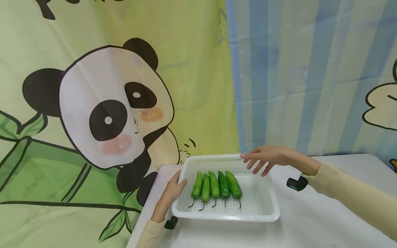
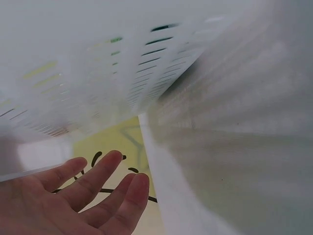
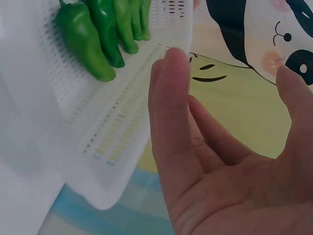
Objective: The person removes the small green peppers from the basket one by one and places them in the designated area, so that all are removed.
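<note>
A white plastic basket [image 1: 229, 217] with slotted walls sits before me in the head view. Several green peppers [image 1: 214, 186] lie side by side in it, stems toward me. At the basket's left rim my left hand [image 1: 171, 191] holds on, its thumb over the edge and its fingers outside the wall. The left wrist view shows those fingers [image 2: 100, 188] below the rim, fairly straight. Over the far right corner reaches my right hand [image 1: 268, 156], fingers spread and holding nothing. In the right wrist view its fingertips are close to the rim; whether they touch it cannot be told.
The basket stands on a white table [image 1: 310, 213]. Behind the table hangs a curtain [image 1: 198, 86] printed with a panda, and a blue striped section [image 1: 279, 75] lies to the right. A dark wrist camera [image 1: 297, 183] is strapped at the right sleeve, another [image 1: 171, 223] at the left.
</note>
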The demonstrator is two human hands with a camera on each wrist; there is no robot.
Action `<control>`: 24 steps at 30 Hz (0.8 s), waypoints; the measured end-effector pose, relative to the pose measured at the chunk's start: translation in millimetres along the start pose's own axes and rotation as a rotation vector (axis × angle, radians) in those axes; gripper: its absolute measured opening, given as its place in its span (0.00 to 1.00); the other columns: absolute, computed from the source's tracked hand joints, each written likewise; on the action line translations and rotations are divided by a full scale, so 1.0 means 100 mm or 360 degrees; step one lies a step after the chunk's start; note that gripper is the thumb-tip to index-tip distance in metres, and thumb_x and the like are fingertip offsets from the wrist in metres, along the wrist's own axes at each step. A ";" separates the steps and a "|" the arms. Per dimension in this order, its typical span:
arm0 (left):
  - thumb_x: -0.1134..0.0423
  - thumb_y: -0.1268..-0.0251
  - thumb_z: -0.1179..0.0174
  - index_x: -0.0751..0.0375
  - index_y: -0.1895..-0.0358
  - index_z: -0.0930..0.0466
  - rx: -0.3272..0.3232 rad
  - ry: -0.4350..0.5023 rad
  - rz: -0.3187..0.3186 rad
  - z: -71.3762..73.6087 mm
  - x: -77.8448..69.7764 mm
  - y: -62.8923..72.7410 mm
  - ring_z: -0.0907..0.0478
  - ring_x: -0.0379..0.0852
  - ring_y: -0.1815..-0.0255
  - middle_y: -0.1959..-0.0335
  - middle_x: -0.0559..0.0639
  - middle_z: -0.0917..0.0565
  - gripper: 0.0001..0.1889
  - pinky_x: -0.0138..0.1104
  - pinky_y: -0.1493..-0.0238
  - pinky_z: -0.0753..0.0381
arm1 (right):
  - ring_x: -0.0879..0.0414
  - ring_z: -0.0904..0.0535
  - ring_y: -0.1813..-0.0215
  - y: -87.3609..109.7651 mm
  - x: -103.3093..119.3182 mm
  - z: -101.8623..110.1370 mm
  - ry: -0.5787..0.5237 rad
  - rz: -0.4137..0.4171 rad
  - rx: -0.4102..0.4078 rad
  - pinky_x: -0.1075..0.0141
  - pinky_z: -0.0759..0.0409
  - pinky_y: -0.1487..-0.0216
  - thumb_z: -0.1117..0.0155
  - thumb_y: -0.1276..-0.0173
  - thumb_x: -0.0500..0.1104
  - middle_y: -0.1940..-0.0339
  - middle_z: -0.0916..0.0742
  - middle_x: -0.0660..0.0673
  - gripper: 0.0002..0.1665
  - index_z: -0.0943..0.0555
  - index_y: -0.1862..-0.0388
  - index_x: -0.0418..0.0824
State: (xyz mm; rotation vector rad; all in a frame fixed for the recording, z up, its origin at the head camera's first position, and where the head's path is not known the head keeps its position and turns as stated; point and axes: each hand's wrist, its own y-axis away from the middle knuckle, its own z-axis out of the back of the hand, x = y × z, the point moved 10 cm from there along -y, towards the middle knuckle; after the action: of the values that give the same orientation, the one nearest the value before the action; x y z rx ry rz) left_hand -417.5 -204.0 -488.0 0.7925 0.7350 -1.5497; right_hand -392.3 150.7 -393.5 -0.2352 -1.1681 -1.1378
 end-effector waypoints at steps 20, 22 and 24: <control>0.59 0.24 0.48 0.54 0.22 0.41 0.0001 -0.0017 -0.0006 -0.02 0.02 -0.01 0.13 0.56 0.56 0.33 0.69 0.25 0.30 0.41 0.70 0.10 | 0.41 0.11 0.58 -0.81 -0.22 -0.43 0.0572 -0.0216 -0.0043 0.57 0.10 0.66 0.39 0.29 0.63 0.54 0.12 0.35 0.34 0.19 0.42 0.35; 0.59 0.24 0.48 0.54 0.22 0.41 0.0003 -0.0015 -0.0003 -0.02 0.00 -0.01 0.13 0.56 0.57 0.33 0.69 0.25 0.30 0.41 0.71 0.10 | 0.41 0.11 0.60 -0.86 -0.23 -0.48 0.0640 -0.0244 -0.0065 0.57 0.10 0.67 0.38 0.29 0.62 0.56 0.12 0.35 0.31 0.18 0.46 0.35; 0.59 0.24 0.48 0.54 0.22 0.40 0.0000 -0.0017 0.0001 -0.01 -0.01 0.00 0.13 0.56 0.57 0.34 0.69 0.25 0.30 0.41 0.71 0.10 | 0.42 0.12 0.63 -0.91 -0.23 -0.52 0.0706 -0.0262 -0.0096 0.57 0.10 0.69 0.37 0.29 0.59 0.58 0.12 0.36 0.28 0.18 0.50 0.35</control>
State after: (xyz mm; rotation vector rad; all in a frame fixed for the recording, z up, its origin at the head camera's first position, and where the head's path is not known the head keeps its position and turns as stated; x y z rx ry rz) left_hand -417.2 -203.1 -487.8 0.7839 0.7271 -1.5520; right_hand -432.2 87.3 -470.1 0.0698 -0.7695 -1.2909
